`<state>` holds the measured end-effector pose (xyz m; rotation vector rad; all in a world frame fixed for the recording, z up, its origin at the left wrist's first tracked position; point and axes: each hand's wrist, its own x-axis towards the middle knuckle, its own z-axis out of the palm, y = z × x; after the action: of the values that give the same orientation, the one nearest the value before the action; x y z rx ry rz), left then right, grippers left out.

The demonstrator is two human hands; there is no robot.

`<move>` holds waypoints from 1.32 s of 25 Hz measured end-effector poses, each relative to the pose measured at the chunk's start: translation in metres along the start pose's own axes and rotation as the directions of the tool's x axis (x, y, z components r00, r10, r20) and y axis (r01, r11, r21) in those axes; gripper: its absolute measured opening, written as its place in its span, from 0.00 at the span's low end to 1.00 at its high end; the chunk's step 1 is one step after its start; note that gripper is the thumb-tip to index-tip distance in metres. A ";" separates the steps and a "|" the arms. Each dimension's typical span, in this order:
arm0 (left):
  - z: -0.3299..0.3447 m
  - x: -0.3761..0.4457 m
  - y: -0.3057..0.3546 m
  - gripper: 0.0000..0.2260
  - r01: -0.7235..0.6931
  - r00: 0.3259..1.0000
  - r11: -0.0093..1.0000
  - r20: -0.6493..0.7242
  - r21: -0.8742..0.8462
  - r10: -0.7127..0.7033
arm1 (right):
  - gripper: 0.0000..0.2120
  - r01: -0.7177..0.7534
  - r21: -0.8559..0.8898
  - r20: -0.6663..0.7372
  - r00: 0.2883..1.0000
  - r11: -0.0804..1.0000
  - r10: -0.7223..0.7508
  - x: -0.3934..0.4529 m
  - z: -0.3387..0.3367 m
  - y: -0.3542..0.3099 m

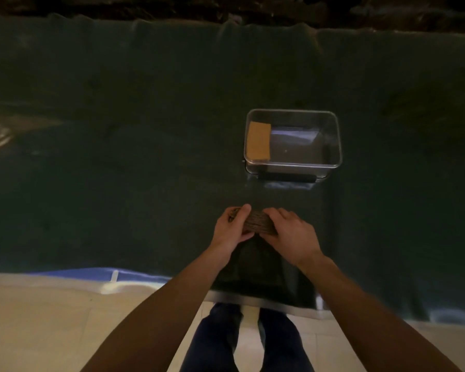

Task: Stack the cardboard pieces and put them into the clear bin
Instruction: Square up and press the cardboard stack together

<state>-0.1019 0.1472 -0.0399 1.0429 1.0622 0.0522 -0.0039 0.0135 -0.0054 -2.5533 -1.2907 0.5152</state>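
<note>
Cardboard [258,224] sits as a thick stack on edge at lower centre of the frame, squeezed from both ends; the left hand [232,228] curls its fingers over one end and the right hand [290,233] clamps the other, both grasping it on the dark cloth [118,157]. The bin [339,140], right of centre and above the hands, already holds one orange piece [258,140] flat along its left side; if the squeeze slackens on the lift the middle pieces could slip out and fan across the cloth, and a skewed stack might catch the rim or land on that piece and topple.
</note>
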 end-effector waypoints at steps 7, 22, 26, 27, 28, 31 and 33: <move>-0.004 0.031 -0.025 0.30 -0.211 0.909 0.653 -0.100 0.727 0.405 | 0.23 0.033 -0.050 0.010 0.999 0.998 -0.033 0.021 0.028 0.021; -0.094 0.047 -0.029 0.24 -0.527 0.737 0.815 -0.348 0.241 0.579 | 0.24 0.010 -0.070 -0.092 0.996 0.997 -0.017 0.028 0.065 0.026; -0.105 0.037 -0.038 0.28 -0.565 0.719 0.812 -0.395 0.146 0.571 | 0.24 -0.010 -0.065 -0.096 0.995 0.998 0.004 0.030 0.064 0.025; -0.095 0.034 -0.042 0.29 -0.568 0.729 0.812 -0.377 0.133 0.571 | 0.24 -0.005 -0.067 -0.101 0.995 0.998 -0.002 0.030 0.064 0.025; -0.078 0.031 -0.046 0.29 -0.551 0.751 0.826 -0.360 0.118 0.553 | 0.23 0.004 -0.072 -0.107 0.994 0.997 -0.012 0.030 0.064 0.025; -0.020 0.018 -0.056 0.32 -0.394 0.900 0.909 -0.141 0.138 0.412 | 0.24 0.010 -0.092 -0.129 0.991 0.996 -0.022 0.031 0.065 0.026; -0.004 0.016 -0.054 0.27 -0.285 0.956 0.941 -0.008 0.182 0.292 | 0.25 -0.005 -0.105 -0.141 0.990 0.994 -0.010 0.031 0.064 0.026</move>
<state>-0.1196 0.1285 -0.0899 1.3613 0.9500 0.2162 0.0061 0.0266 -0.0799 -2.6184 -1.3026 0.2659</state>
